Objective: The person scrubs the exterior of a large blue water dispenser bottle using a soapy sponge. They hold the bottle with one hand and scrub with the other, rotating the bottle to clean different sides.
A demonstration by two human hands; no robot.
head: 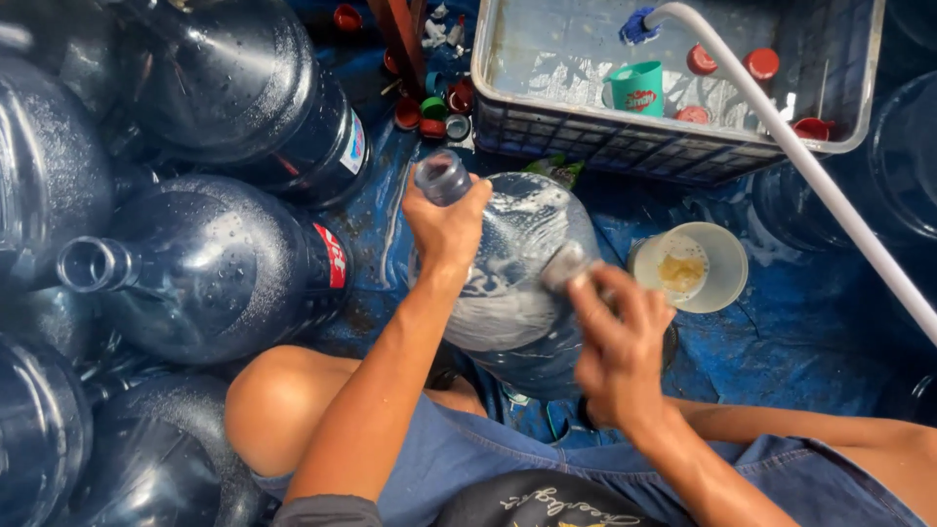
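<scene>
A large, clear blue plastic water jug, streaked with white soap foam, lies tilted between the seated person's knees at the centre of the view, its open neck pointing toward eleven o'clock. The left hand is clamped around the jug's shoulder just below that neck, fingers wrapped over the top. The right hand is closed on a small greyish scrubbing pad (blurred, so its exact kind cannot be told) pressed against the jug's foamy side; the two hands are apart, one at each end of the jug's upper face.

At three o'clock from the jug, just beside it, stands a round cream plastic bowl holding yellowish liquid. At one o'clock sits a grey slatted plastic crate with water, a teal plastic cup and red bottle caps inside. A white hose crosses from the crate toward four o'clock. More dark blue jugs lie crowded at nine o'clock.
</scene>
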